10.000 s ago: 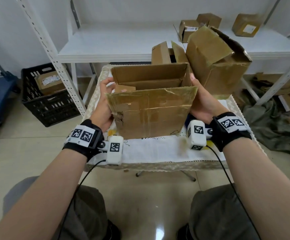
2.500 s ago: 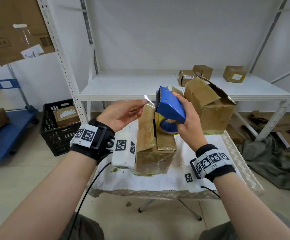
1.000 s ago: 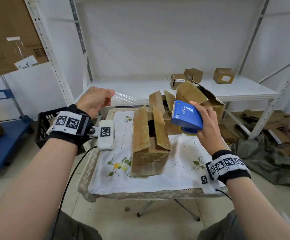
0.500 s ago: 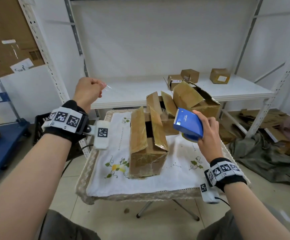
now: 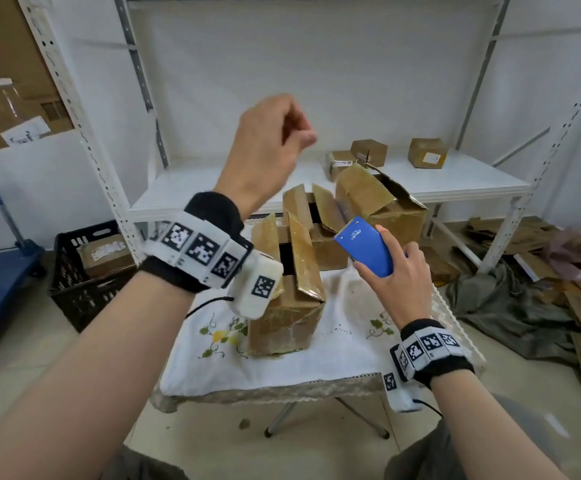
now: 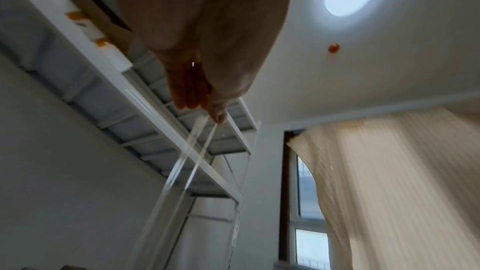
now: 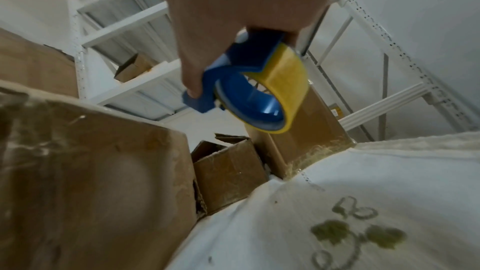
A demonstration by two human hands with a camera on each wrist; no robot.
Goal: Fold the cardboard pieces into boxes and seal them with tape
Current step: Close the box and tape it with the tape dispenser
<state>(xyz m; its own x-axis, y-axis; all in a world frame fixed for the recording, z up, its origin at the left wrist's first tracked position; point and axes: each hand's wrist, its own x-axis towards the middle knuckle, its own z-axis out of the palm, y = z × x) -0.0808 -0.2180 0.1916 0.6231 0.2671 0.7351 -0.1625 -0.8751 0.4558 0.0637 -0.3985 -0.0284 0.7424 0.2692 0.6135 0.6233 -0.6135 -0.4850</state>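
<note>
I see the cardboard box (image 5: 283, 296) standing at the centre of the head view on the white embroidered tabletop (image 5: 344, 355), brown, worn and glossy with old tape, its two long top flaps (image 5: 299, 251) tilted up with a dark gap between them. Just right of it, the blue tape dispenser (image 5: 365, 249) sits in my right hand (image 5: 398, 289), toothed edge pointing to the upper left; the right wrist view shows its yellowish tape roll (image 7: 279, 89) on a blue hub. In the left wrist view, a clear strip of tape (image 6: 191, 152) hangs from my left hand's (image 5: 264, 150) pinching fingertips (image 6: 219, 115), running toward the lower left of the frame.
</note>
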